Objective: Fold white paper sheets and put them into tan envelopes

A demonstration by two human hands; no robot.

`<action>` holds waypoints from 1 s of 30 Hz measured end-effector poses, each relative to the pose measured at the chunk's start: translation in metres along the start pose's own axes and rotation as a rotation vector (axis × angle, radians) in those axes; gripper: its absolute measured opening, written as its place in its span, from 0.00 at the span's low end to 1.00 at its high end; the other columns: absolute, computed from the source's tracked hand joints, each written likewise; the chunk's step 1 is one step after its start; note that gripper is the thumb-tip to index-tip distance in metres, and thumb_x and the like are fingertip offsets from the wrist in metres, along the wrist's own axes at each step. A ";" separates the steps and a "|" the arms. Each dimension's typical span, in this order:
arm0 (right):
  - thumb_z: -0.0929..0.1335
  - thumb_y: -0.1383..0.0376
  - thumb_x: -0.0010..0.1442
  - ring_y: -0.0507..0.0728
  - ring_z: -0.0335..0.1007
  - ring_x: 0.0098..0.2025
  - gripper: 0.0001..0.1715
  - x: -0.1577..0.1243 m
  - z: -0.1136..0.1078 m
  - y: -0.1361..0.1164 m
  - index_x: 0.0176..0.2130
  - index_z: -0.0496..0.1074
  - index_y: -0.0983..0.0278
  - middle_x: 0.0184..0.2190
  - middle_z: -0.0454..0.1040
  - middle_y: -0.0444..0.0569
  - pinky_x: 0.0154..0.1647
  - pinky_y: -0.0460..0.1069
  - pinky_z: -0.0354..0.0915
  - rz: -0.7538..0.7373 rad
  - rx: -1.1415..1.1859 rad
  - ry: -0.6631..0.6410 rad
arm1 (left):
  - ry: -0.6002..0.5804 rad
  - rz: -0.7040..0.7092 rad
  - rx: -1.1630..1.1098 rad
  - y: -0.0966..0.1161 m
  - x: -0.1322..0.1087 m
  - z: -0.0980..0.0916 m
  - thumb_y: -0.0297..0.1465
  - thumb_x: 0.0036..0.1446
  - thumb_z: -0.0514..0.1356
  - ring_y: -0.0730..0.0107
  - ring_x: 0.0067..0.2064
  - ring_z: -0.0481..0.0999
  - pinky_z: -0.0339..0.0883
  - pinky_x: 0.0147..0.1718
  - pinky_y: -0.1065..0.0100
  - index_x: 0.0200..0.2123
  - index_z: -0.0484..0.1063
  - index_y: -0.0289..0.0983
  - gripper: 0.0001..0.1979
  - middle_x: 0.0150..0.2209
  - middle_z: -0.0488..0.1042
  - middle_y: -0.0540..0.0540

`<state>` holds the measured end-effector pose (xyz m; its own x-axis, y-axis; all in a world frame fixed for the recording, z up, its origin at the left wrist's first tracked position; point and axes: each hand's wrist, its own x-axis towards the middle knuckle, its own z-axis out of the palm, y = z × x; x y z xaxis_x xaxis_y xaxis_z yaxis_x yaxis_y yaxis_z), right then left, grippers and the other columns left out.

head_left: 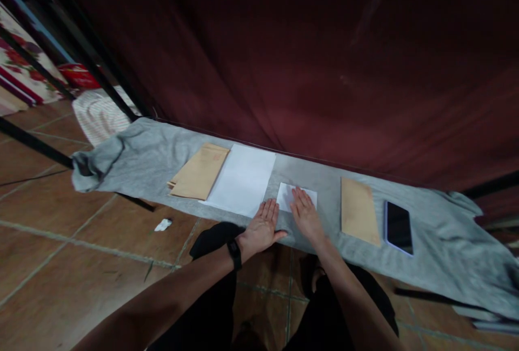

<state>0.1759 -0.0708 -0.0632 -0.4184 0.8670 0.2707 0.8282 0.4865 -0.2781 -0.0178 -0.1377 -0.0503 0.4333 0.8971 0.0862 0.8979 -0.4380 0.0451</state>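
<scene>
My right hand [306, 214] lies with fingers stretched over a small white piece of paper [285, 195], which looks folded. Just left of it, my left hand [261, 227] rests flat, palm down, its fingertips at the lower right corner of a large white sheet [247, 178]. A dark band circles the left wrist. Beside the sheet, overlapping its left edge, sits a small stack of brown envelopes [200, 172]. One more brown envelope [359, 210] lies by itself to the right of my right hand.
A phone [399, 226] lies right of the single envelope. Grey cloth [141, 151] covers the narrow bench. A dark red curtain [284, 70] hangs behind it. Black metal bars [36, 143] stand at the left. A white scrap [162, 225] is on the tiled floor.
</scene>
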 end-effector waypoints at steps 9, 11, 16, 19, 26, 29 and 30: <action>0.55 0.56 0.74 0.62 0.48 0.73 0.31 -0.001 0.012 -0.008 0.70 0.56 0.65 0.72 0.53 0.56 0.71 0.62 0.48 0.030 -0.110 -0.031 | 0.041 0.002 0.002 0.001 0.001 0.002 0.53 0.66 0.49 0.42 0.71 0.53 0.49 0.67 0.45 0.67 0.56 0.22 0.42 0.67 0.57 0.22; 0.55 0.56 0.74 0.62 0.48 0.73 0.31 0.001 0.011 -0.003 0.70 0.56 0.66 0.71 0.53 0.57 0.71 0.62 0.48 0.057 -0.128 -0.027 | 0.037 -0.005 0.010 0.001 0.001 0.000 0.53 0.66 0.50 0.43 0.71 0.55 0.50 0.67 0.47 0.66 0.58 0.21 0.41 0.67 0.58 0.22; 0.56 0.56 0.73 0.63 0.51 0.71 0.31 0.003 0.013 0.005 0.69 0.57 0.66 0.71 0.55 0.58 0.70 0.62 0.50 0.108 -0.161 0.001 | 0.063 -0.017 0.003 -0.002 0.003 -0.001 0.49 0.68 0.48 0.47 0.70 0.57 0.53 0.67 0.49 0.65 0.60 0.24 0.36 0.66 0.61 0.25; 0.56 0.55 0.73 0.64 0.53 0.71 0.32 0.004 0.016 0.008 0.69 0.57 0.66 0.71 0.55 0.59 0.69 0.63 0.50 0.139 -0.175 0.021 | 0.072 -0.008 0.006 -0.006 0.003 0.001 0.48 0.69 0.47 0.47 0.70 0.58 0.55 0.66 0.47 0.66 0.60 0.26 0.34 0.66 0.62 0.26; 0.55 0.54 0.73 0.65 0.53 0.71 0.33 0.004 0.020 0.014 0.69 0.57 0.66 0.71 0.55 0.59 0.68 0.64 0.50 0.178 -0.176 0.063 | 0.072 -0.023 -0.055 -0.010 0.006 -0.012 0.40 0.70 0.49 0.56 0.67 0.65 0.57 0.66 0.55 0.60 0.69 0.32 0.24 0.63 0.69 0.34; 0.54 0.53 0.73 0.65 0.53 0.71 0.34 0.003 0.022 0.016 0.69 0.58 0.67 0.71 0.55 0.60 0.69 0.64 0.49 0.170 -0.177 0.064 | 0.120 -0.081 -0.110 -0.037 0.014 -0.029 0.38 0.69 0.50 0.61 0.65 0.68 0.58 0.65 0.57 0.58 0.71 0.36 0.21 0.63 0.70 0.39; 0.54 0.53 0.73 0.65 0.53 0.71 0.34 0.003 0.023 0.017 0.69 0.58 0.67 0.71 0.55 0.60 0.70 0.64 0.48 0.168 -0.178 0.066 | 0.167 -0.158 -0.106 -0.053 0.017 -0.036 0.37 0.69 0.50 0.59 0.65 0.67 0.58 0.65 0.56 0.59 0.70 0.35 0.21 0.63 0.70 0.38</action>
<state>0.1800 -0.0573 -0.0886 -0.2492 0.9223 0.2955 0.9390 0.3048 -0.1594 -0.0605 -0.1018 -0.0152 0.2611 0.9367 0.2330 0.9365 -0.3044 0.1742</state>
